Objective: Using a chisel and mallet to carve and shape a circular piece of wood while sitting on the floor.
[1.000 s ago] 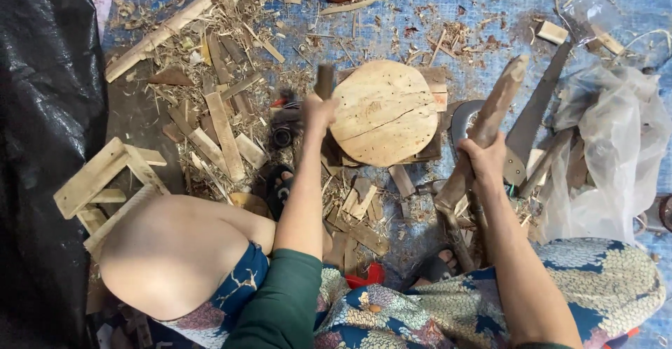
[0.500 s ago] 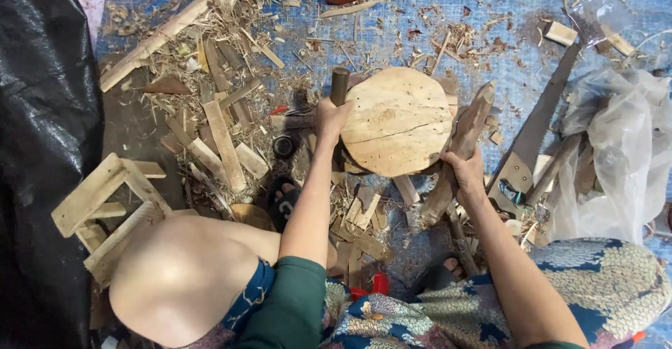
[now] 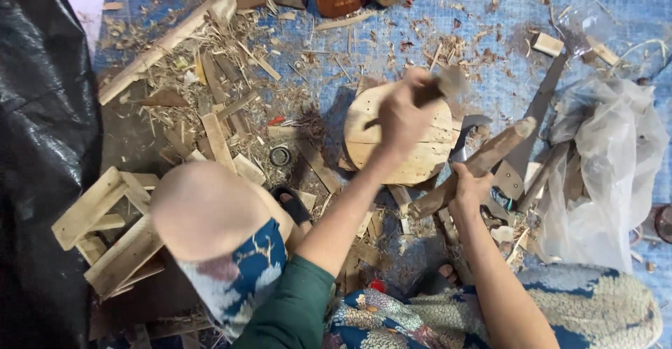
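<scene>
Left hand (image 3: pixel 400 116) grips a blurred tool handle (image 3: pixel 432 91) above a round wooden disc (image 3: pixel 402 154). Right hand (image 3: pixel 470 189) clasps a wooden stick (image 3: pixel 490 154) beside it.

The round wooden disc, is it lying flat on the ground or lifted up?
Lifted and tilted. The round wooden disc leans up off the blue tarp, casting a shadow to its left, with the left hand raised over it gripping a tool.

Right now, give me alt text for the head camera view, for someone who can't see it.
A person sitting on a blue tarp strewn with wood scraps raises a blurred tool in the left hand above a round wooden disc. The right hand grips a long wooden stick beside it.
</scene>
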